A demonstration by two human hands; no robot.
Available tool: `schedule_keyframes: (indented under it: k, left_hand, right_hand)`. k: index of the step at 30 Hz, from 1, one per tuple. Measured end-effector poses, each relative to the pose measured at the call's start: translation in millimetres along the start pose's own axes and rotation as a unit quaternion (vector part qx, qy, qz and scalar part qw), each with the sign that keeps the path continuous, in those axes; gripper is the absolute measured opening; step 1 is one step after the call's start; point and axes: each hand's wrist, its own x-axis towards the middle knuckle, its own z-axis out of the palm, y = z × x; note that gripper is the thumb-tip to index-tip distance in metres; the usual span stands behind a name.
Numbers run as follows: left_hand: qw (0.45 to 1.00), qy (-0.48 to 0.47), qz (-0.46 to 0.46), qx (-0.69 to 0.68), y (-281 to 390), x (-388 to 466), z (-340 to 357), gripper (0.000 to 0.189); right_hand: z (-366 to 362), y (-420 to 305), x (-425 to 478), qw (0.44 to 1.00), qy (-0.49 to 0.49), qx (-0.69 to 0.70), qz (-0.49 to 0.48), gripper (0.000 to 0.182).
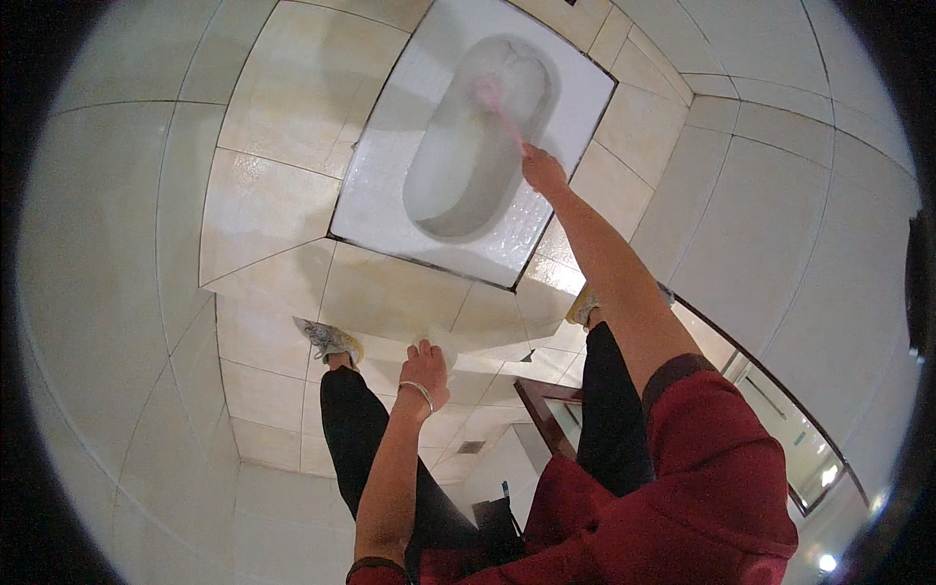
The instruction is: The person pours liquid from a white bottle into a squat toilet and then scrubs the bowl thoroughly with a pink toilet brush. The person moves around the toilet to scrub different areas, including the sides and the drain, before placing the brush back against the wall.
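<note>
A white ceramic squat toilet [351,197] is set in the tiled floor in front of me. My right hand [543,170] is closed on the handle of a pink toilet brush [510,121], just over the right rim of the basin. The brush's pink head lies inside the basin, towards its far end. My left hand [425,371] is low, between my legs and short of the toilet's near edge. Its fingers are bent around something pale and translucent, perhaps a container, which I cannot make out clearly.
Tiled walls [95,219] rise at the left and right. My shoes [329,342] stand on the raised floor at either side. Behind me are a floor drain [471,447], a dark red door frame [542,413] and a framed mirror or glass panel [786,409] at the right.
</note>
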Motion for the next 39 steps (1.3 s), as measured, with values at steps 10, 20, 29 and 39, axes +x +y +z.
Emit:
schedule_keyframes:
  k: [10,20,29,39]
  left_hand:
    - [0.999,0.005,-0.013,-0.042,2,-4,-3,0.043]
    - [0.998,-0.01,-0.036,-0.057,-3,-16,0,0.043]
    - [0.999,-0.002,-0.029,-0.022,-2,-14,11,0.044]
    - [1.0,0.013,0.016,-0.003,11,13,-7,0.045]
  right_hand:
    - [-1,-93,-26,0.769,-0.004,0.602,0.214,0.034]
    - [16,-29,1,0.995,-0.1,0.023,-0.018,0.034]
    - [21,-107,-164,0.929,-0.183,0.319,0.045,0.049]
    - [60,84,-133,0.944,0.204,-0.197,-0.171,0.039]
